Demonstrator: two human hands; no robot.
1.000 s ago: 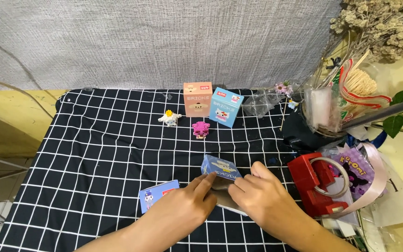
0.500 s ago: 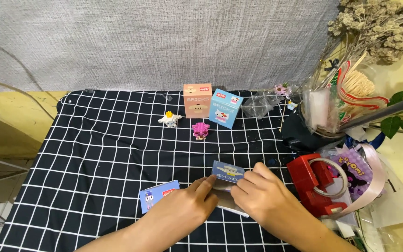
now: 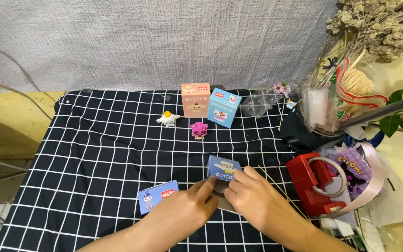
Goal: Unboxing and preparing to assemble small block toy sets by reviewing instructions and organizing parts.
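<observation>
Covering the worktop, a black grid-patterned cloth (image 3: 94, 154) carries everything. Both hands meet near its front edge: the left hand (image 3: 190, 210) and right hand (image 3: 253, 200) have fingers pinching a small blue box (image 3: 222, 169), standing upright. A blue card (image 3: 157, 196) lies just left.

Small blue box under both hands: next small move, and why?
Probably lift or tip the small blue box off the checked cloth to reach its end flap. The left hand and right hand both pinch it at its near side; it sits low against the cloth and looks closed.
</observation>
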